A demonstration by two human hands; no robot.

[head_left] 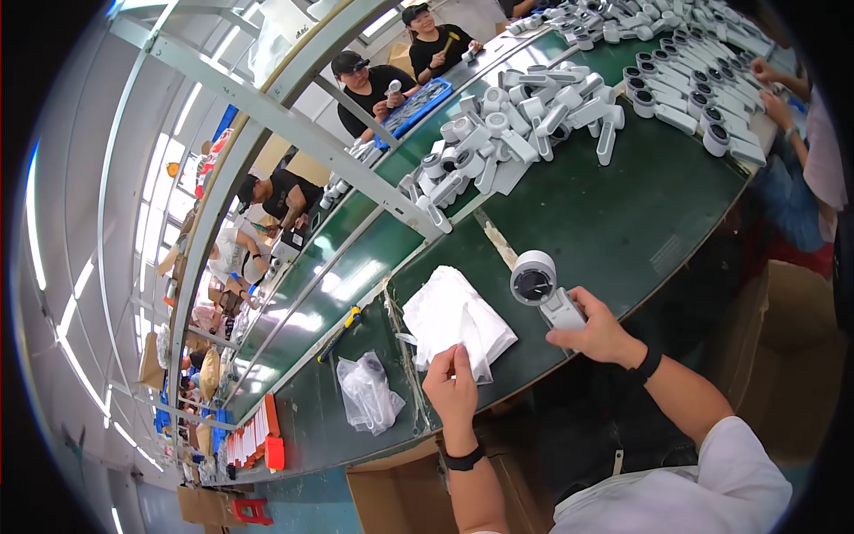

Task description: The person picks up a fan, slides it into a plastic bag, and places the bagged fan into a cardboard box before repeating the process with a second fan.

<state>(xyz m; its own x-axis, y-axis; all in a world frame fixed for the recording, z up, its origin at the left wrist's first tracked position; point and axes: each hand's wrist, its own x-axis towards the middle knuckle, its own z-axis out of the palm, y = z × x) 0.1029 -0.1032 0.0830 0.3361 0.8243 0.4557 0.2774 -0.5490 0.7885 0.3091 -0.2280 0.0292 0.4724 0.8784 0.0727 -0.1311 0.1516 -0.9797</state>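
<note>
My right hand [605, 331] is wrapped round the handle of a white handheld fan [535, 274]. Its round head points away from me, above the green bench. In front of me lies a loose stack of thin white plastic bags [452, 307]. At the stack's near edge, my left hand [452, 392] has its thumb and fingers pressed together in a pinch on a bag; the fingertips partly hide what is between them. Left of the stack rests a clear plastic bag [368, 393] with something pale inside.
A heap of white fans [520, 125] covers the bench's far side, with rows of fans [685, 84] at right. A yellow-black cutter [340, 334] lies left. Cardboard boxes [396, 489] stand below the edge. A metal frame [356, 169] crosses overhead; co-workers [360, 89] stand opposite.
</note>
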